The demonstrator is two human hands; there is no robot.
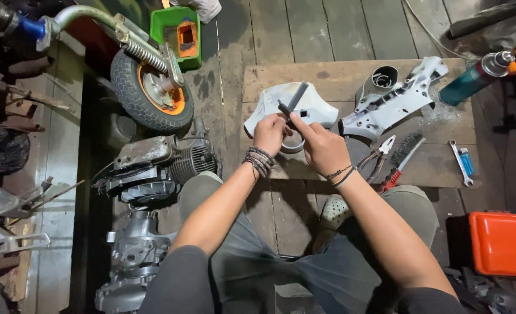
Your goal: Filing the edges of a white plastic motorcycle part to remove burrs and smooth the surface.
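My left hand (268, 132) and my right hand (322, 145) meet over a low wooden board (339, 75). Both grip a slim dark grey tool (294, 100) that points up and away, and a grey ring-shaped part (293, 146) hangs between them at the fingers. Just behind the tool lies a white plastic cover (316, 104). A larger white machine housing (394, 99) lies to the right of it. Bracelets circle both wrists.
Pliers (380, 156), a wire brush (406, 152), a small wrench (460, 164) and a blue lighter (467, 161) lie on the board. A spray can (476, 77) lies at far right, an orange case (502, 243) at lower right. Engine parts (153, 166) and a wheel (150, 90) sit left.
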